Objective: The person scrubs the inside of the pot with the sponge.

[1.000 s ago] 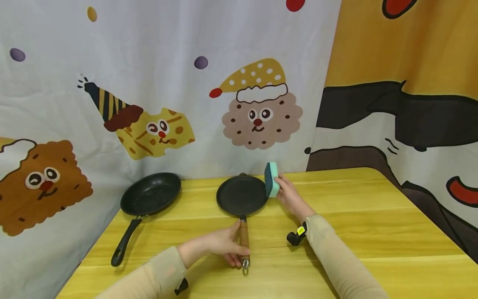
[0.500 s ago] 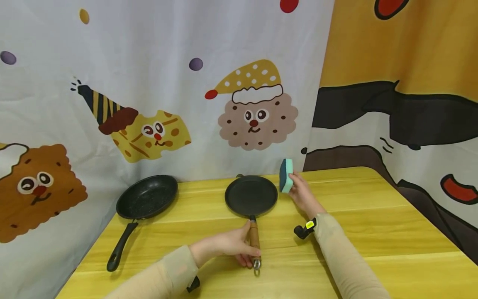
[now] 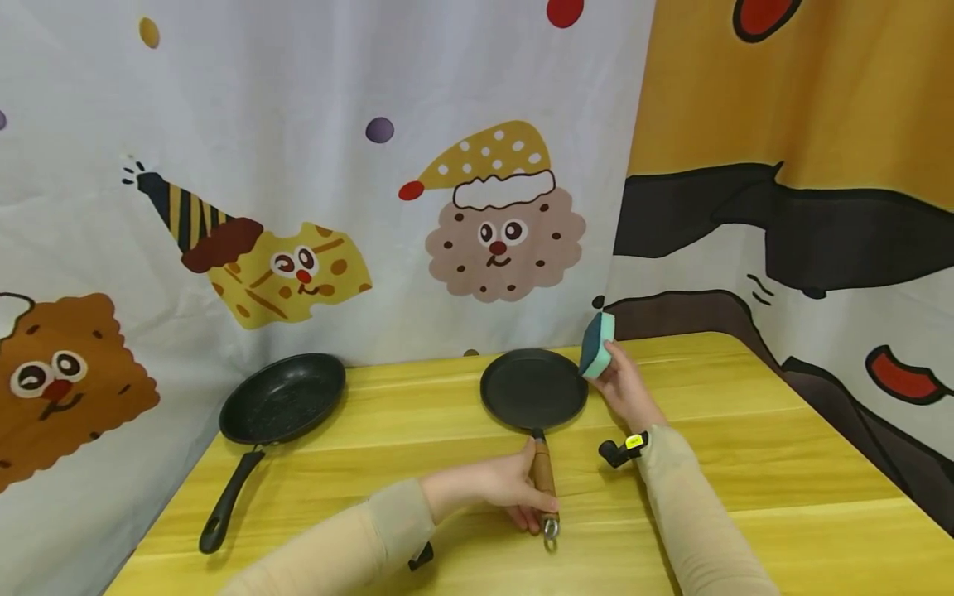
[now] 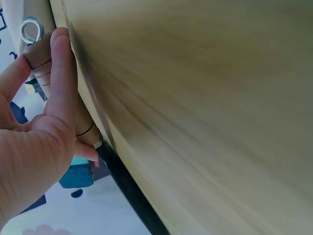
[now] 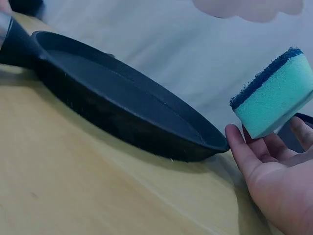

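My left hand [image 3: 507, 484] grips the wooden handle [image 3: 544, 472] of a flat black crepe pan [image 3: 532, 389], its thumb and fingers on either side of the wood. A metal hanging ring [image 4: 32, 30] sits at the handle's end. The pan lies low over the table with its handle toward me. Just right of its rim, my right hand [image 3: 626, 385] holds a sponge [image 5: 276, 93], turquoise foam with a dark scouring layer. That dark side faces left toward the pan. In the right wrist view one fingertip is right at the pan's rim, while the sponge is raised above it.
A deeper black frying pan [image 3: 283, 401] stands at the table's left, its black handle [image 3: 231, 505] pointing toward me. Behind the yellow wood-grain table [image 3: 745, 463] hangs a curtain [image 3: 335, 165] printed with cartoon biscuits and cheese.
The left hand has moved the crepe pan to the right, away from the frying pan. The right hand has gone right with the sponge, which now tilts more. The head view has turned slightly right.
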The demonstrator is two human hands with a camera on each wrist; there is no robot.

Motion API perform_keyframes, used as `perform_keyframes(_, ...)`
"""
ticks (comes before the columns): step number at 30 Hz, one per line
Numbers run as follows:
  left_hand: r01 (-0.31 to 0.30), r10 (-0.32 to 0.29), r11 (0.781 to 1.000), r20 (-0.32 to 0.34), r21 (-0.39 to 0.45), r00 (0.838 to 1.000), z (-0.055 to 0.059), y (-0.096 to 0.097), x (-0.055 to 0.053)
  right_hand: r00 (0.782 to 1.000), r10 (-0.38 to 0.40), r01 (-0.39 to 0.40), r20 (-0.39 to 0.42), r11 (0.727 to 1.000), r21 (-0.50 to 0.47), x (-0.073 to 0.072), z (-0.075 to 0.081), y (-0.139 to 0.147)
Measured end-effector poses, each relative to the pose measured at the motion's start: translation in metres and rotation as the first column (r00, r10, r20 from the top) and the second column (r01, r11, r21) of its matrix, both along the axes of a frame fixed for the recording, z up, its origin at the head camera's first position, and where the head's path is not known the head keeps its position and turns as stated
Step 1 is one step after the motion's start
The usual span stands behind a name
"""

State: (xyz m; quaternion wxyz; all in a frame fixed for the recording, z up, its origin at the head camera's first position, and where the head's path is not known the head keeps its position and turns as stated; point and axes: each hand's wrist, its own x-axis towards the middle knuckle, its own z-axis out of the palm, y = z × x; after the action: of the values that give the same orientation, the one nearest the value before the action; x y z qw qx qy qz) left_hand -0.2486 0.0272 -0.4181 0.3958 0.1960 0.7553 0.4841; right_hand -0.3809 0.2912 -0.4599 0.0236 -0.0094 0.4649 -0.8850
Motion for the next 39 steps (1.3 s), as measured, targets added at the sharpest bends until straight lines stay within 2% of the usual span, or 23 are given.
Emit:
perform_keyframes(6,0.006,-0.006,1.000,0.012,0.003,1.000,0.000,0.023,-0.002,0.997,-0.077,0.077,0.014,0.997,-0.018,0.003,0.002,0.015)
perform_keyframes(14,0.004,-0.004,1.000,0.022,0.000,1.000,0.001,0.051,-0.007,0.983,-0.179,0.180,-0.040,0.983,0.034,0.007,0.002,0.026)
perform_keyframes(19,-0.019,0.018,1.000,0.034,0.010,0.999,-0.001,0.065,-0.007,0.977,-0.213,0.213,-0.001,0.977,0.010,0.010,0.004,0.030)
perform_keyframes(21,-0.029,0.029,1.000,0.027,0.004,0.999,-0.001,0.069,-0.007,0.974,-0.228,0.228,0.013,0.974,0.006,0.010,0.005,0.031)
perform_keyframes(25,-0.012,0.011,0.999,-0.016,-0.042,1.000,0.002,0.070,-0.010,0.970,-0.243,0.243,0.011,0.970,0.007,0.011,0.006,0.032)
perform_keyframes(29,0.034,-0.040,0.996,-0.076,-0.081,0.996,0.008,0.057,-0.012,0.966,-0.257,0.257,0.004,0.966,0.036,0.011,0.006,0.033)
perform_keyframes(33,0.076,-0.087,0.994,-0.157,-0.072,0.984,0.019,0.029,-0.006,0.959,-0.282,0.281,0.003,0.956,0.086,0.011,0.006,0.034)
perform_keyframes(36,0.093,-0.105,0.993,-0.209,-0.068,0.972,0.029,-0.009,-0.001,0.957,-0.290,0.289,0.003,0.952,0.102,0.013,0.009,0.031)
perform_keyframes(39,0.060,-0.076,0.996,-0.268,-0.069,0.960,0.039,-0.054,-0.004,0.956,-0.292,0.292,-0.018,0.947,0.130,0.019,0.015,0.029)
